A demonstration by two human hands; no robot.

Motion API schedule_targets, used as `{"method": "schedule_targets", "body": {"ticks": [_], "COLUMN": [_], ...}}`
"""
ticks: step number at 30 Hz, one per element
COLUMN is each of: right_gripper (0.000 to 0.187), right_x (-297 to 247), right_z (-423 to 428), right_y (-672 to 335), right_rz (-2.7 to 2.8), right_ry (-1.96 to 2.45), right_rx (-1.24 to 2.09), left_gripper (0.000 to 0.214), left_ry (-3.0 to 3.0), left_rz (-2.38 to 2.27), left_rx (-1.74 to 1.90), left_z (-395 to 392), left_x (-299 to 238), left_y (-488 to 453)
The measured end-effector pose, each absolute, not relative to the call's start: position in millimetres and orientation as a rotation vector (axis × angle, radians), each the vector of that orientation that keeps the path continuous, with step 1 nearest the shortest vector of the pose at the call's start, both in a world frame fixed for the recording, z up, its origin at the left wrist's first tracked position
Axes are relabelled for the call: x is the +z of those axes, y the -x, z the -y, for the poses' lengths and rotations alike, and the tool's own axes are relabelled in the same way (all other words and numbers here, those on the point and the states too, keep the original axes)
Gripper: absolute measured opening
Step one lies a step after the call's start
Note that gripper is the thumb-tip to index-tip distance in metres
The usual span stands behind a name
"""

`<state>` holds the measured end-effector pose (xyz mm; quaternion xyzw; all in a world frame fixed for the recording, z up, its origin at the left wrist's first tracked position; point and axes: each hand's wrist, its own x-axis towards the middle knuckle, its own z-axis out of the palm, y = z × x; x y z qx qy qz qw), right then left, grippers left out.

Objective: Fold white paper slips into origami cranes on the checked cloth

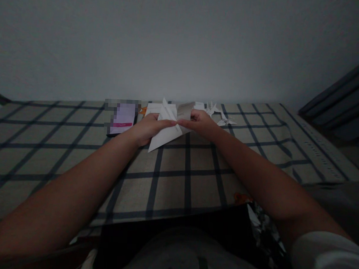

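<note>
A partly folded sheet of white paper (164,138) is held above the far part of the table, its creased flaps standing up and one pointed corner aimed toward me. My left hand (148,129) grips its left side, thumb stretched across the top and fingers underneath. On the other side, my right hand (200,121) pinches the paper near the middle, its thumb tip close to the left thumb tip. The right fingers are curled and partly hidden behind the paper.
A tablet or phone with a lit screen (125,114) lies left of my hands. Folded white paper shapes (220,114) sit to the right, and more white paper (152,108) lies behind. A checked cloth (171,185) covers the table, which meets a plain wall (183,43).
</note>
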<state>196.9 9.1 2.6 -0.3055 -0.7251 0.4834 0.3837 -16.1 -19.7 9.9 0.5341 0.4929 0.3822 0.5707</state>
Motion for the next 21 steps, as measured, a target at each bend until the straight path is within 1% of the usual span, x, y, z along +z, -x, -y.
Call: {"method": "schedule_targets", "body": {"ticks": [3,5,9,14,21], "right_gripper": [0.052,0.053,0.048,0.041,0.041], "right_x": [-1.1,-3.6,-4.9,-3.1,-4.3], "right_z": [-12.9,-15.9,-17.8,-14.5,-15.3], "right_y": [-198.1,-198.8,-199.5,-200.3,-200.6], "right_rz": [1.824,1.809,1.79,1.765,1.816], "right_ry": [0.746,0.726,0.726,0.767,0.704], "right_rx": [1.373,1.437,1.45,1.471,1.48], "left_gripper": [0.038,0.037,0.038,0.045,0.046], "left_ry": [-1.245,-1.227,-1.198,-1.225,-1.23], "left_rz": [-1.183,-1.182,-1.139,-1.09,-1.066], "left_rx": [0.92,0.934,0.922,0.938,0.956], "left_z": [19.7,19.5,18.6,19.1,19.9], "left_x": [9.1,8.6,8.3,6.3,4.3], "left_y": [15.0,14.5,14.9,15.2,14.2]}}
